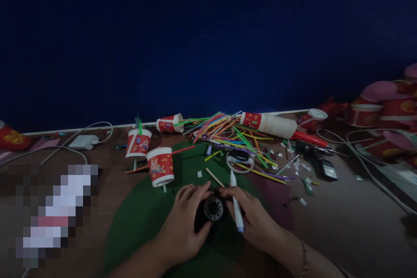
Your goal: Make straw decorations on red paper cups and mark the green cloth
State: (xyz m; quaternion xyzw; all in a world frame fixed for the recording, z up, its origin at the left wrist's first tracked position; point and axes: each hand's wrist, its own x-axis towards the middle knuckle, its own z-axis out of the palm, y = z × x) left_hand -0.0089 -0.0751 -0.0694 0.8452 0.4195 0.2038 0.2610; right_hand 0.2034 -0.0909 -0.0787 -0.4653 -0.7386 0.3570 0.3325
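My left hand (185, 219) curls around a round black object (213, 208) with a ring of small holes in its top and a dark centre; its exact kind I cannot tell. In my right hand (256, 217) is a white marker pen (237, 208), its white tip end pointing away from me and its purple end toward me. My right fingertips are close to the far side of the black object; whether they touch it is unclear. Beneath both hands lies a dark green sheet (130, 221). A thin wooden stick (214, 177) rests just beyond the fingers.
Two red paper cups (160, 166) with straws stand at left. Behind lie colourful straws (215, 128) and a stack of nested cups (273, 125). White scraps and a black-handled tool (326, 169) are at right, near a white cable (371, 165). A blurred-out object (58, 217) lies left.
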